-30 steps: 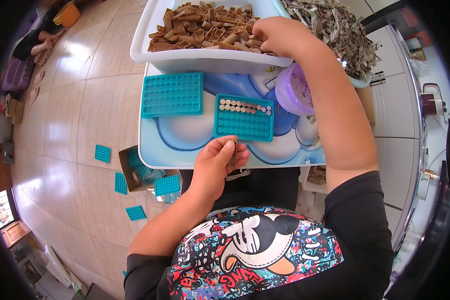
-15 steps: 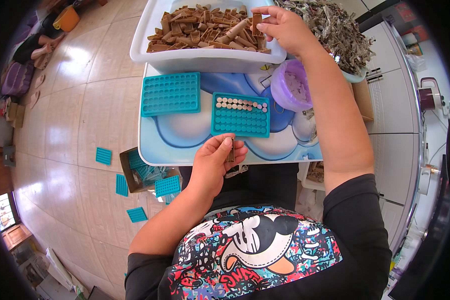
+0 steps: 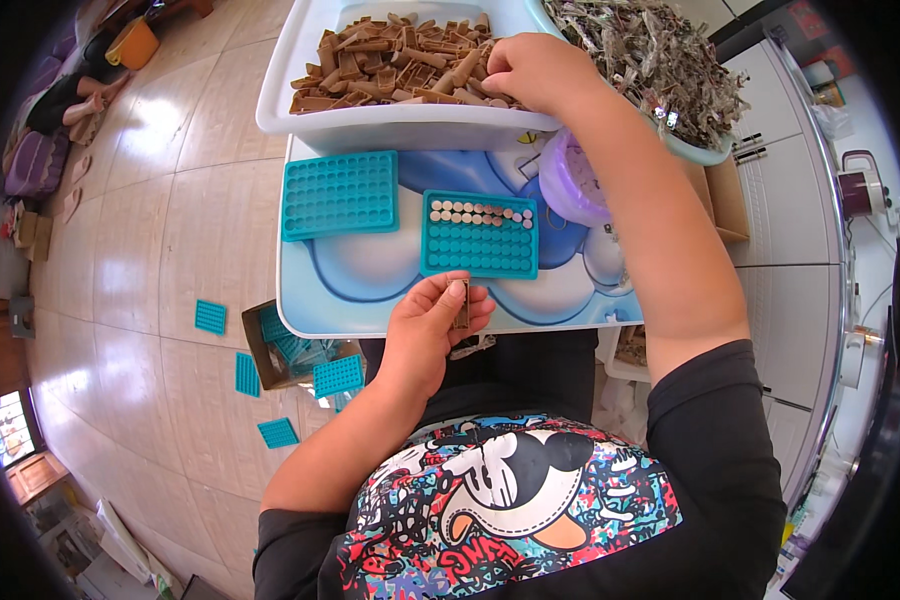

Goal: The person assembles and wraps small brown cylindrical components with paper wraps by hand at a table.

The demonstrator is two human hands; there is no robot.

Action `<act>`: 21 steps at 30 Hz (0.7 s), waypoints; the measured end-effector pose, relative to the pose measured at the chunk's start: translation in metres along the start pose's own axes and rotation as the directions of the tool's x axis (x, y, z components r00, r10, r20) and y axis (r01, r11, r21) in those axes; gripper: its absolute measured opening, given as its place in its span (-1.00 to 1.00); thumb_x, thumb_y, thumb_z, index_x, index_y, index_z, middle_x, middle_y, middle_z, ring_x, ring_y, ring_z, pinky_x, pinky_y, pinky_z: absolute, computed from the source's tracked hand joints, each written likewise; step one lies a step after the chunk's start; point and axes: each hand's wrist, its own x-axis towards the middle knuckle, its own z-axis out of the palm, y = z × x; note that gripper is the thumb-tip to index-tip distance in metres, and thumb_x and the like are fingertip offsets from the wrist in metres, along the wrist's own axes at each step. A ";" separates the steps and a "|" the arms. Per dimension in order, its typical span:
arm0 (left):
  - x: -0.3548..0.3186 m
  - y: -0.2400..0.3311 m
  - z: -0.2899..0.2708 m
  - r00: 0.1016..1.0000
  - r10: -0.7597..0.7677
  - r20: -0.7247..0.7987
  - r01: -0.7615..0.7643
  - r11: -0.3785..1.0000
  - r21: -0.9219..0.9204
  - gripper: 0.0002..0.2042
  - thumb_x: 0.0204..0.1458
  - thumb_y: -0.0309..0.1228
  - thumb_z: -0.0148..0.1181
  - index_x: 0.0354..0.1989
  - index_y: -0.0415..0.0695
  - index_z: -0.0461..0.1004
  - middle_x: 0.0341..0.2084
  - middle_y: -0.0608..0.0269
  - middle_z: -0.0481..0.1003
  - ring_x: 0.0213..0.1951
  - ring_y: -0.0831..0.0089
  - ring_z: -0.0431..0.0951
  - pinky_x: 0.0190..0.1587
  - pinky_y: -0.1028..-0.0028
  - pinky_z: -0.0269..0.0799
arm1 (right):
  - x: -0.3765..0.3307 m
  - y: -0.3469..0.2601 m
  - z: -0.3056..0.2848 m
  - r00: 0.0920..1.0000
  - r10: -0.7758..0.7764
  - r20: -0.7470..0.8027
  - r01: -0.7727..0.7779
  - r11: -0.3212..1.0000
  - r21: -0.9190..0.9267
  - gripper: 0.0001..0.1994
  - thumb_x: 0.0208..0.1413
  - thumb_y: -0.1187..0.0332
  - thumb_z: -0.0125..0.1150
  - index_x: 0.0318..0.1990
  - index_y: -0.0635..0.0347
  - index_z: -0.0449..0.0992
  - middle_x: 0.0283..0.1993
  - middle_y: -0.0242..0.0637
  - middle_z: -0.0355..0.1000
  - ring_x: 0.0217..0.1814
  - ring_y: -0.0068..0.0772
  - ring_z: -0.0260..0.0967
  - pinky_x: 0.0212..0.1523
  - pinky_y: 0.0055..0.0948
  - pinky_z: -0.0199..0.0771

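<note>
My left hand (image 3: pixel 425 325) is closed around a small brown plastic casing (image 3: pixel 462 312), held upright at the table's near edge. Beyond it lies a teal tray (image 3: pixel 480 262) with round pockets; pale round discs (image 3: pixel 468 212) fill its far rows. My right hand (image 3: pixel 545 72) reaches over the near right corner of a white bin (image 3: pixel 410 125) heaped with brown plastic casings (image 3: pixel 400 65). Its fingers are bent together against the heap, and whatever they hold is hidden. To the left of the disc tray sits a second teal tray (image 3: pixel 340 195), its pockets without discs.
A purple tub (image 3: pixel 575 190) stands partly under my right forearm. Behind it, a basin (image 3: pixel 710 155) overflows with grey, crumpled strips (image 3: pixel 650 70). Left of the blue-patterned table (image 3: pixel 370 270), an open cardboard box (image 3: pixel 263 355) and several small teal trays (image 3: pixel 278 433) lie on the floor.
My right hand has lowered toward the heap; the brown casing visible in its fingers before is now out of sight. My left hand keeps its casing in nearly the same place.
</note>
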 end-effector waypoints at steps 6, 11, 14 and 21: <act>0.000 -0.001 0.000 1.000 0.004 0.014 -0.004 1.000 0.007 -0.79 0.19 -0.37 -0.02 -0.09 -0.23 0.34 -0.24 0.11 0.47 -0.20 0.33 0.55 -0.09 0.38 0.50 | 0.025 0.008 0.019 0.990 -0.056 -0.129 0.056 0.998 -0.011 -0.73 -0.04 0.31 0.22 -0.14 0.08 0.48 -0.33 -0.26 0.48 -0.26 -0.31 0.45 -0.24 -0.30 0.42; 0.000 0.000 -0.001 1.000 0.007 0.010 -0.007 1.000 -0.001 -0.79 0.21 -0.38 -0.07 -0.09 -0.23 0.32 -0.22 0.10 0.46 -0.17 0.32 0.54 -0.06 0.37 0.49 | 0.027 0.004 0.017 0.882 -0.438 -0.176 0.382 0.881 -0.280 -0.84 -0.13 0.48 0.16 -0.31 0.14 0.51 -0.33 -0.17 0.49 -0.28 -0.02 0.42 -0.20 -0.17 0.41; -0.002 -0.002 -0.001 1.000 0.014 0.007 -0.014 1.000 -0.023 -0.80 0.22 -0.38 -0.09 -0.10 -0.23 0.32 -0.21 0.09 0.46 -0.16 0.31 0.53 -0.05 0.36 0.48 | 0.013 -0.003 0.003 0.864 -0.386 -0.325 0.358 0.923 -0.145 -0.86 -0.11 0.45 0.14 -0.33 0.19 0.48 -0.35 -0.13 0.48 -0.27 -0.03 0.42 -0.20 -0.15 0.39; -0.004 -0.002 0.001 1.000 0.016 0.006 -0.016 0.999 -0.047 -0.81 0.21 -0.39 -0.09 -0.11 -0.23 0.32 -0.19 0.07 0.46 -0.15 0.31 0.53 -0.04 0.36 0.47 | -0.066 -0.008 0.012 0.945 -0.092 -0.315 0.231 0.868 0.440 -0.65 0.07 0.45 0.14 0.06 0.09 0.41 -0.37 -0.39 0.38 -0.32 -0.58 0.35 -0.26 -0.56 0.35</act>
